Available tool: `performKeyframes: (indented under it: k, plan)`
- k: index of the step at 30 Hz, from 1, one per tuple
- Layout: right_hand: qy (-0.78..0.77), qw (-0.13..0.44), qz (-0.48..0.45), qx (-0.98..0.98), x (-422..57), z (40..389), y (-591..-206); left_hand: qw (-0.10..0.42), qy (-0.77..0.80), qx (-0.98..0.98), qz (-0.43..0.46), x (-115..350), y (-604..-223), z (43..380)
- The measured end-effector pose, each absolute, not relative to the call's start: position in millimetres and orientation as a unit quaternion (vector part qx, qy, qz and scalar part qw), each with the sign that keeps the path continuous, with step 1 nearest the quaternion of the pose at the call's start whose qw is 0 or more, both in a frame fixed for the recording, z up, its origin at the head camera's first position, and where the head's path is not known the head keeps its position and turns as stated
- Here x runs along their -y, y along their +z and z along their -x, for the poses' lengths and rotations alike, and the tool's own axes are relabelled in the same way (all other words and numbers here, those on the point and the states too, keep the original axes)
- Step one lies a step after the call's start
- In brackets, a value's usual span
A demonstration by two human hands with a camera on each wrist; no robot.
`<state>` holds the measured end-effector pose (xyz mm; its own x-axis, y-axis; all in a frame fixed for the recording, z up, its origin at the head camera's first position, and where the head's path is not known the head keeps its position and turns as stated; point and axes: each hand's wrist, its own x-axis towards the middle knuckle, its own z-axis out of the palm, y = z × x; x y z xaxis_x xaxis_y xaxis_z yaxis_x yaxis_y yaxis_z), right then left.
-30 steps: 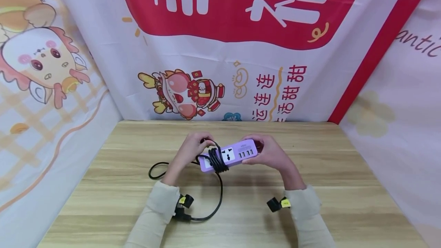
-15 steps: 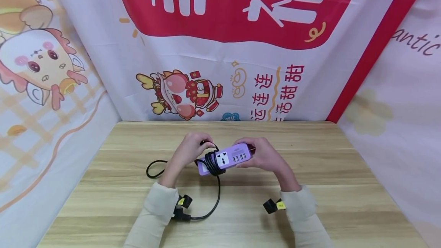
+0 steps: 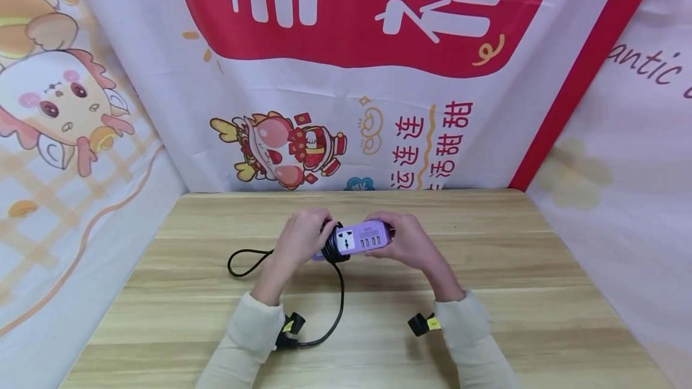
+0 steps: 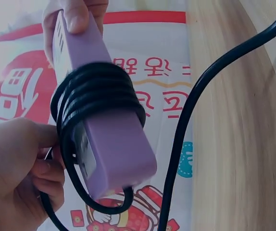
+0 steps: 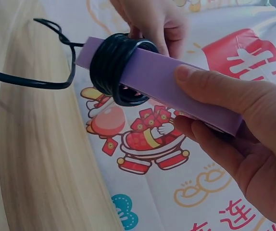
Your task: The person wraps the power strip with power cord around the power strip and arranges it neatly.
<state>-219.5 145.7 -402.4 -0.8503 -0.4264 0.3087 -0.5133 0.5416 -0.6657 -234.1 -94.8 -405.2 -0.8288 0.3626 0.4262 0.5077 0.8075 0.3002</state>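
A purple power strip (image 3: 374, 230) with a white socket and several USB ports is held over the table. My right hand (image 3: 408, 242) grips its USB end, thumb on one side (image 5: 162, 77) and fingers on the other. Several turns of black power cord (image 4: 102, 89) wrap tightly round the strip toward its other end. My left hand (image 3: 303, 238) pinches the cord beside these turns, fingers curled (image 4: 20, 168). From the wraps, loose cord curves down to a black plug (image 3: 286, 341) by the left cuff. Another loop of cord (image 3: 231, 262) sticks out left of the left wrist.
The wood-grain table (image 3: 513, 281) reaches a back wall draped with a red and white printed cloth (image 3: 346, 89). Printed cloths also hang on the left (image 3: 65, 155) and the right (image 3: 622, 137). Small black cameras (image 3: 418, 324) are strapped at both cuffs.
My left hand has moved from above the strip's end to right over the wraps, bringing the cord with it. The right hand and strip have shifted a little left in view.
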Motion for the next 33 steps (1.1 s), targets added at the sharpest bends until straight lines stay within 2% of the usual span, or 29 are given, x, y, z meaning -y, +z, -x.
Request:
performKeyframes:
  k: [10,20,33]
  plan:
    - [0.33,0.119,-0.28,0.894,-125.3,214.7,-399.8,0.22,-0.187,0.93,0.227,94.0,-402.6,229.8]
    - [0.342,0.126,-0.27,0.891,-122.5,215.6,-398.2,0.298,-0.165,0.901,0.268,94.0,-405.2,226.9]
    - [0.355,0.145,-0.244,0.891,-129.1,226.0,-410.5,0.301,-0.153,0.913,0.228,80.1,-410.2,220.9]
